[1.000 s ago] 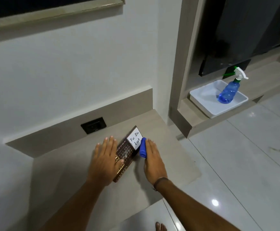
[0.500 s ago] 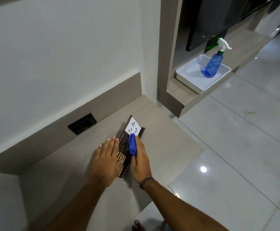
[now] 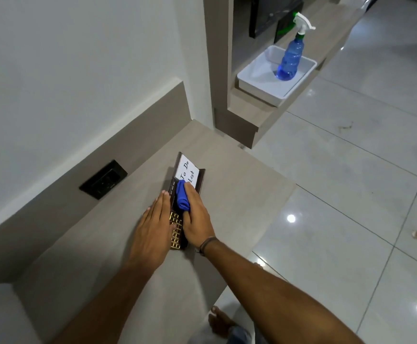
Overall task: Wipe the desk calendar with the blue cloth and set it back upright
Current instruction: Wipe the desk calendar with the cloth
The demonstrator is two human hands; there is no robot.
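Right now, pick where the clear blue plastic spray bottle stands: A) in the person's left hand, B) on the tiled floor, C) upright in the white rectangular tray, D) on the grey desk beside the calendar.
C: the blue spray bottle stands upright inside the white rectangular tray on the far ledge.

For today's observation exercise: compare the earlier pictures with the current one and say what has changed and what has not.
The right hand slid the blue cloth from the desk calendar's right edge onto its face, beside the "To Do List" note. The left hand stayed flat, pinning the calendar, which still lies on the shelf. The spray bottle remains in the white tray.
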